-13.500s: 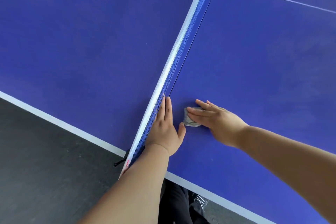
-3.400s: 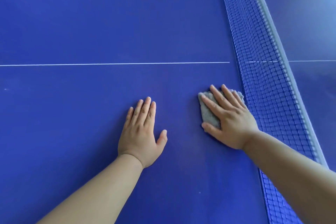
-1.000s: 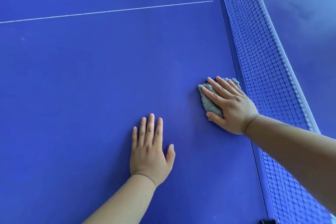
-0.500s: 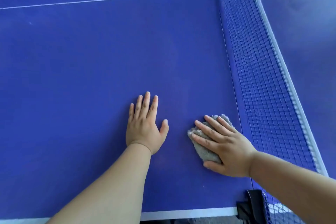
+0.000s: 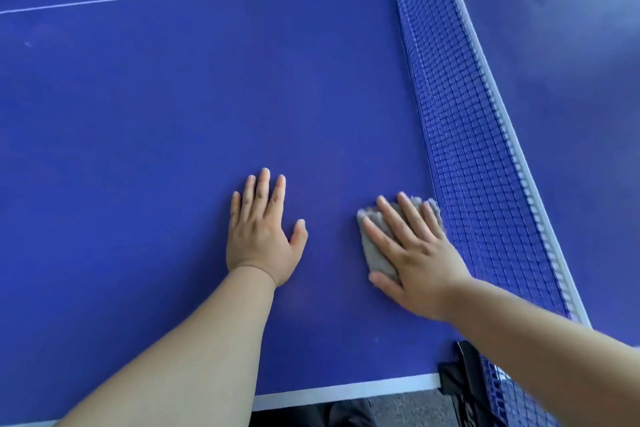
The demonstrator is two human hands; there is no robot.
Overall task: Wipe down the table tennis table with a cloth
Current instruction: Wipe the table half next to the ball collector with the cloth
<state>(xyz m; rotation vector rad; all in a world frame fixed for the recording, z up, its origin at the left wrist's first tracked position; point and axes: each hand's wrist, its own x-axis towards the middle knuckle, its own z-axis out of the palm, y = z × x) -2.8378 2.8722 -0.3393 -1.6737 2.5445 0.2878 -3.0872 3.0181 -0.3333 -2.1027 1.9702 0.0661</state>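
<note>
Head view: small grey cloth (image 5: 375, 250) flat on the blue bench (image 5: 173, 114), just beside the net (image 5: 478, 149), pressed down under the right hand (image 5: 420, 255), fingers straight. Nearby, left hand (image 5: 259, 236) open and flat on the bench, holding nothing. Best to press evenly, wipe in long rows close along the net, and not snag it.

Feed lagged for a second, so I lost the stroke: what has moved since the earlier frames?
The right hand has drawn the cloth back along the net toward the near edge of the table, from ahead of the left hand to roughly level with it. Nothing taken or let go: straight fingers still press the cloth flat. The left hand stays flat on the table, empty.
</note>
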